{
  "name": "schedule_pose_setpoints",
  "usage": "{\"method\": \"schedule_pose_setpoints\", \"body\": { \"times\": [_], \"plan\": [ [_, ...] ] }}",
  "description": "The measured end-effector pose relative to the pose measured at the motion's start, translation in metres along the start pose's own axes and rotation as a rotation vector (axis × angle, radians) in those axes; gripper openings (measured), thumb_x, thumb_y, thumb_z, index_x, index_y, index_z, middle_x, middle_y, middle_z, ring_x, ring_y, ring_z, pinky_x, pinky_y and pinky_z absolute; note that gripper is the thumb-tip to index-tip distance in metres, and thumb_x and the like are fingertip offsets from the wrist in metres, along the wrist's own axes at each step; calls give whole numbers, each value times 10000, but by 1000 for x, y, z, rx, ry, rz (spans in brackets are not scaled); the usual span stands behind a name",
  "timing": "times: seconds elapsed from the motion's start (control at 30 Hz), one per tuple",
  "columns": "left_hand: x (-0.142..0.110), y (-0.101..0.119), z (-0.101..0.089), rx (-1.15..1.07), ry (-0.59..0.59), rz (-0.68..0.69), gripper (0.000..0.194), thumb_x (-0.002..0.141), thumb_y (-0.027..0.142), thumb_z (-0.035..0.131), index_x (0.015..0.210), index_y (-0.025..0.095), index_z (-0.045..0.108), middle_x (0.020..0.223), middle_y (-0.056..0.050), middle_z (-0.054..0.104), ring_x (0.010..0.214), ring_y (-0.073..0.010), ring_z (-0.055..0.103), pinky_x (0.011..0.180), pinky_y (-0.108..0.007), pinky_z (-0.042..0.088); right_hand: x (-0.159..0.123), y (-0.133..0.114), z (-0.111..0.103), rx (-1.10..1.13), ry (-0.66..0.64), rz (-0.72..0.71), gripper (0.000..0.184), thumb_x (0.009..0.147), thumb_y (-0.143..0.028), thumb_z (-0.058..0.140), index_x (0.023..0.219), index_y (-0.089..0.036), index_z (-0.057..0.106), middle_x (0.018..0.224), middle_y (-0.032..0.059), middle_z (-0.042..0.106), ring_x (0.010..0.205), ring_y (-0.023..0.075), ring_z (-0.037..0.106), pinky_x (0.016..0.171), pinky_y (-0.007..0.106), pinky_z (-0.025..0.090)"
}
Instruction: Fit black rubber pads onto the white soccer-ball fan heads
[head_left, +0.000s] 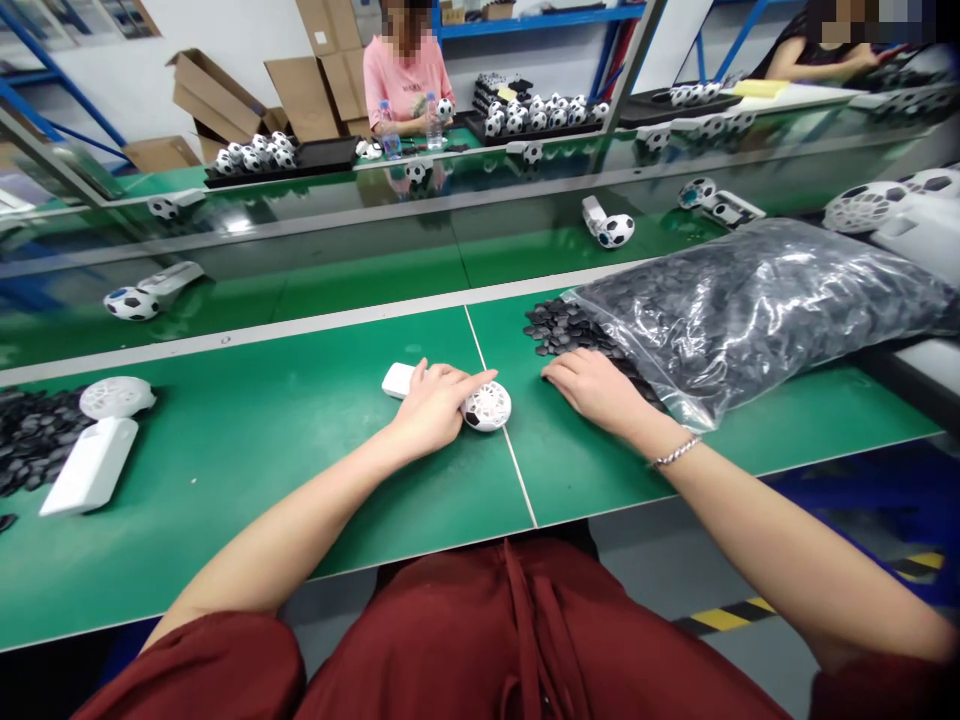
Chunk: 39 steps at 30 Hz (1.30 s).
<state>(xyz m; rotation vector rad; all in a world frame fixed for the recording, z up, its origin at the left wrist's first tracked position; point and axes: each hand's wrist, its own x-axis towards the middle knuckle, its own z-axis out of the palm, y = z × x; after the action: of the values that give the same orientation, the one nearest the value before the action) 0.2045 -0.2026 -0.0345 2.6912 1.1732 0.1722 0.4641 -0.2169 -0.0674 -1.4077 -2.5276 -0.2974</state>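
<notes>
My left hand [435,408] grips a white soccer-ball-shaped housing [487,406] on the green bench, its index finger stretched over the ball's top. The ball has open latticework and a few black patches; its white handle [398,380] shows beyond my fingers. My right hand [600,392] rests at the near edge of a pile of small black pieces [559,328]. Its fingers are bent and held together, with the tips low on the bench; whatever may be between them is hidden. A clear plastic bag [750,300] full of the same black pieces lies just beyond this hand.
At left, another white ball-and-handle housing [94,465] lies beside more black pieces [34,435]. Past a pale rail, several soccer-ball units, including one ball unit [611,230], lie on the green conveyor [337,270]. Across it, a person in pink [409,80] sits near trays of balls.
</notes>
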Motion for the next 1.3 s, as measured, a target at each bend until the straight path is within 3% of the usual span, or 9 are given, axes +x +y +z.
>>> {"method": "schedule_pose_setpoints", "body": {
  "times": [0.13,0.27,0.53,0.7,0.9,1.1,1.3],
  "plan": [
    [-5,3,0,-86,-6,-10,683,704,79,479,1343,279,345,1252,-50,506,1211,-301,338,1038,-612,101,-5,-29,-10,345,95,68,213,905,-194,426,973,-140,620,921,89,646,844,174,592,794,299,475],
    [-8,4,-1,-198,-21,-19,720,684,366,645,1335,255,358,1225,-69,524,1234,-343,314,1034,-638,51,-6,-56,-23,476,104,68,186,891,-200,453,1004,-190,601,942,60,661,852,176,609,784,322,498],
    [-5,7,4,-231,39,-47,730,642,564,664,1270,261,449,1190,-52,564,1219,-332,349,1043,-621,59,3,-65,-26,660,84,-87,195,889,-154,449,979,-184,618,910,66,606,861,159,568,758,282,482],
    [-7,13,7,-201,123,-80,623,682,523,639,1221,242,502,1133,-33,598,1181,-312,392,1061,-582,87,7,-70,-19,745,132,-36,156,890,-182,458,914,-207,609,878,45,609,840,162,572,769,299,479],
    [-8,14,9,-176,138,-71,617,697,521,620,1231,242,485,1155,-47,585,1185,-299,388,1066,-588,56,-2,-72,-13,819,130,215,49,822,-231,588,849,-200,616,826,25,648,760,161,592,692,291,487],
    [-8,13,10,-175,143,-67,607,703,516,611,1225,232,486,1150,-50,587,1180,-292,398,1067,-583,58,2,-75,-13,841,172,167,83,842,-235,552,842,-209,630,831,22,652,803,162,592,750,307,479],
    [-9,12,9,-194,137,-65,579,710,491,599,1215,228,496,1165,-49,587,1177,-286,404,1072,-578,60,8,-75,-15,901,153,207,55,817,-235,589,783,-197,612,772,16,616,725,151,559,682,289,467]
  ]
}}
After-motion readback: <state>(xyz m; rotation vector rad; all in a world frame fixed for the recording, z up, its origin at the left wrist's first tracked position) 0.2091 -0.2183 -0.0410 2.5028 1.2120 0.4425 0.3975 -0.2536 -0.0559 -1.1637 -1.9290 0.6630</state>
